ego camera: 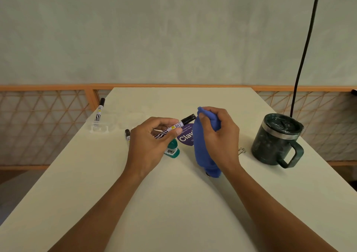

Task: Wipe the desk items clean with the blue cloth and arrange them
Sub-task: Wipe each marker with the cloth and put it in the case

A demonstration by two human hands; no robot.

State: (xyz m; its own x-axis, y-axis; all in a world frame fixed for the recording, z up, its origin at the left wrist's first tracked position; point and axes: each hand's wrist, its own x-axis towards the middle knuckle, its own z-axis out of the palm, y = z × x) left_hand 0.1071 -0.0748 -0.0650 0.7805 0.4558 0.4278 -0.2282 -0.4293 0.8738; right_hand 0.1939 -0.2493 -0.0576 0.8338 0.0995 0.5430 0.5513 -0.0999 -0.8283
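Note:
My left hand (149, 145) grips a white marker with a black cap (180, 124), held above the desk with the cap pointing right. My right hand (220, 135) is closed on the bunched blue cloth (202, 149), which hangs down to the desk just right of the marker's cap. Below the marker lie a green stapler (172, 151) and a purple round sticker (186, 136), both partly hidden. A second marker (127, 135) peeks out left of my left hand. A third marker (99, 111) rests in a clear tray (100, 130) at the desk's left edge.
A dark green lidded mug (276, 138) with its handle toward me stands at the right. A small binder clip (242, 151) lies between it and my right hand. The white desk (173, 203) ends at a wooden lattice rail behind; a black cable (305, 48) hangs at right.

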